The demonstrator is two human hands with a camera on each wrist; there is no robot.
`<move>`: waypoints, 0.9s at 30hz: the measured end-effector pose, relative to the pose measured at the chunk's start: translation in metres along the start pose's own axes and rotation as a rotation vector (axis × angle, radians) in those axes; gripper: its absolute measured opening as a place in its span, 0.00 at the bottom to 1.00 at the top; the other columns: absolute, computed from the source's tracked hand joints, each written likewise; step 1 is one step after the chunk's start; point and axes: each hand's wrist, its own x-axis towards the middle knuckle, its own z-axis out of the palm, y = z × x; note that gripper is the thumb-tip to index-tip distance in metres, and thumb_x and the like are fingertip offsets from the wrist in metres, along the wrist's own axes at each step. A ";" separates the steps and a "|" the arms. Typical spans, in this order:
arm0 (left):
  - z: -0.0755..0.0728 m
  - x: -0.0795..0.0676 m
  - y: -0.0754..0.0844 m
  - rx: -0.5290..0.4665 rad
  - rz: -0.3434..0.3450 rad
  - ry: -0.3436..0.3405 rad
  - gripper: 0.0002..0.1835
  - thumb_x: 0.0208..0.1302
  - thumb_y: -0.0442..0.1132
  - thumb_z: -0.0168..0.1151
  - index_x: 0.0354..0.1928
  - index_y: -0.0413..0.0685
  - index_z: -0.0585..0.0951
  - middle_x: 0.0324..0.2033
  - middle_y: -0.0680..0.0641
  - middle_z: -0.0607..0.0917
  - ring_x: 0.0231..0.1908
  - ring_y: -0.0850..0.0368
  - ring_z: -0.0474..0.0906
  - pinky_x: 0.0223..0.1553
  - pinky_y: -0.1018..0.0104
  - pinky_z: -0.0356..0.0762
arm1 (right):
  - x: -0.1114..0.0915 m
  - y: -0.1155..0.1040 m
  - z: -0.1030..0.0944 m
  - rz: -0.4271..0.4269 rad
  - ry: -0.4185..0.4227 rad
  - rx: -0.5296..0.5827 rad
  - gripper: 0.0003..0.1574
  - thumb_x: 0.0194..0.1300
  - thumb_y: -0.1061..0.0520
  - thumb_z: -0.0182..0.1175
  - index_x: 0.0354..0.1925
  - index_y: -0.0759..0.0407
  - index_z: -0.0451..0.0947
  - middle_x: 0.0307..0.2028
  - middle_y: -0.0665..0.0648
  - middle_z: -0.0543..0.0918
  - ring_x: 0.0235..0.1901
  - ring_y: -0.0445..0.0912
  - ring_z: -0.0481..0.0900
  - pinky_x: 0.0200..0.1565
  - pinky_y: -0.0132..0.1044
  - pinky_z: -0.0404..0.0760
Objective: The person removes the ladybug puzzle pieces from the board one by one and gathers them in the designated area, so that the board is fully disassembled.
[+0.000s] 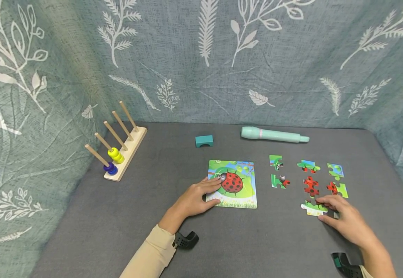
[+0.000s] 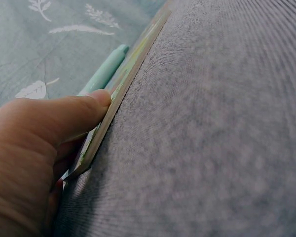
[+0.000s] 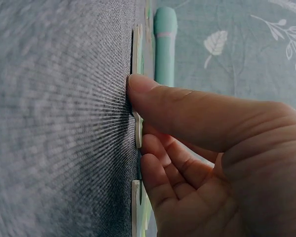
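A square ladybug puzzle board [image 1: 237,193] lies flat on the table. My left hand [image 1: 198,197] rests over its left edge, with the fingers stretched across the picture towards the ladybug's head. In the left wrist view, the left thumb [image 2: 84,111] lies against the board's near edge. At the right, my right hand [image 1: 343,218] pinches a green and white puzzle piece [image 1: 314,210], its thumb at the lower edge and fingertips above. Just beyond are a red spotted puzzle piece [image 1: 311,186] and a red and green puzzle piece [image 1: 341,190]. Another piece is partly hidden under the right hand.
Two loose pieces, one puzzle piece [image 1: 275,162] above another [image 1: 279,181], lie right of the board. Further back are a pale green tube-shaped thing [image 1: 277,135] and a teal arched block [image 1: 204,141]. A wooden peg stand [image 1: 130,154] with yellow and blue beads stands left.
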 end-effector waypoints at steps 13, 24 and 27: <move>0.000 0.000 -0.001 0.005 0.001 -0.001 0.27 0.60 0.44 0.66 0.60 0.40 0.76 0.61 0.46 0.76 0.64 0.53 0.69 0.71 0.61 0.58 | 0.002 -0.009 0.001 0.021 0.026 0.107 0.29 0.50 0.57 0.73 0.52 0.55 0.78 0.45 0.47 0.77 0.42 0.19 0.71 0.44 0.12 0.68; 0.001 -0.001 -0.001 0.003 0.006 0.005 0.27 0.60 0.43 0.66 0.60 0.40 0.76 0.61 0.46 0.75 0.64 0.52 0.69 0.71 0.61 0.60 | 0.027 -0.041 0.016 -0.091 -0.045 0.225 0.34 0.51 0.60 0.72 0.57 0.58 0.74 0.50 0.57 0.79 0.48 0.26 0.74 0.50 0.12 0.69; 0.000 -0.002 0.000 -0.003 -0.009 -0.005 0.27 0.60 0.44 0.66 0.60 0.40 0.76 0.63 0.46 0.74 0.65 0.52 0.68 0.71 0.61 0.59 | 0.037 -0.050 0.025 -0.109 -0.084 0.226 0.35 0.52 0.58 0.72 0.58 0.58 0.73 0.52 0.56 0.79 0.51 0.33 0.76 0.53 0.12 0.67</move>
